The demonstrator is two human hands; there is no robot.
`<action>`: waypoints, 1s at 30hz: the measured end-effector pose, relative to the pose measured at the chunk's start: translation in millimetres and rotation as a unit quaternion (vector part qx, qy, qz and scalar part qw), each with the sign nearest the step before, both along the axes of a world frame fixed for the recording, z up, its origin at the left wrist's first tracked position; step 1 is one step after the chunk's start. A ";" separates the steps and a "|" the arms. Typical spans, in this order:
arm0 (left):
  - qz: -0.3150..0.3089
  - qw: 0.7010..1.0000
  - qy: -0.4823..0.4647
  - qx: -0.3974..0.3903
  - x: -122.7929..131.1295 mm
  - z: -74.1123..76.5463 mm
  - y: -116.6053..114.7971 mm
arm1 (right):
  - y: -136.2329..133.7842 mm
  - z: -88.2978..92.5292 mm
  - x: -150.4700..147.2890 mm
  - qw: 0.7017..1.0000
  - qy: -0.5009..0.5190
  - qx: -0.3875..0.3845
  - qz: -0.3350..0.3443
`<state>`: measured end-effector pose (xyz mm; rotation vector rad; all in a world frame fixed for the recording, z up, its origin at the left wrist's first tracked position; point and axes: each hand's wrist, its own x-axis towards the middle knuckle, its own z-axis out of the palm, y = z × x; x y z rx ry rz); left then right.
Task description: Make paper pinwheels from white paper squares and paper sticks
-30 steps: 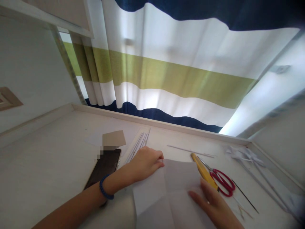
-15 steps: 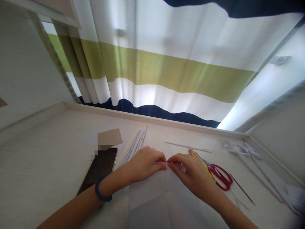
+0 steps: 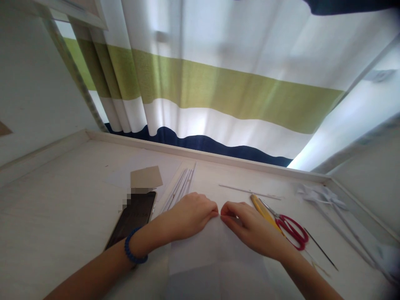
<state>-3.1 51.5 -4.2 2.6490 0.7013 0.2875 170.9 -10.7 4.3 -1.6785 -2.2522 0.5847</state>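
Observation:
A white sheet of paper (image 3: 215,254) with a crease across it lies in front of me. Its far edge is pinched by both of my hands, close together. My left hand (image 3: 195,214), a blue coiled band on its wrist, has thumb and fingers pressed together on that edge. Just to its right, my right hand (image 3: 246,227) pinches the same edge between thumb and fingertips. Beyond my left hand lie several thin rolled paper sticks (image 3: 179,187). Beside my right hand are a yellow-handled cutter (image 3: 264,210) and red-handled scissors (image 3: 293,231).
On the left lie a dark phone (image 3: 134,216) and a tan card (image 3: 146,177). One thin paper stick (image 3: 246,191) rests behind my hands. A thin black rod (image 3: 321,249) and crumpled paper strips (image 3: 331,208) are on the right. A striped curtain (image 3: 218,87) hangs behind the table.
The fingers of both hands have curled in tighter at the paper's edge, and a small gap has opened between the hands. The camera view has shifted slightly.

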 end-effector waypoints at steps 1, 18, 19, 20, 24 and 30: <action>0.007 1.000 0.003 0.008 0.4 -0.6 -0.6 | 0.0 0.4 -0.2 1.000 -0.001 -0.002 0.002; -0.007 0.999 0.013 0.028 4.4 1.6 -5.7 | 3.5 -2.8 -0.8 0.999 0.031 -0.012 0.007; -0.009 1.000 0.011 0.027 4.4 1.8 -5.6 | 3.7 -3.1 -0.9 0.999 0.036 -0.013 0.008; -0.010 1.000 0.008 0.025 4.5 2.1 -5.4 | 3.9 -3.3 -0.9 0.999 0.043 -0.013 0.008; -0.010 1.000 -0.007 0.017 4.8 3.9 -3.7 | 5.1 -3.0 0.4 0.997 0.076 -0.018 0.001; -0.007 0.999 -0.043 -0.019 4.4 7.5 -0.9 | 5.6 2.3 3.2 0.987 0.151 -0.049 -0.021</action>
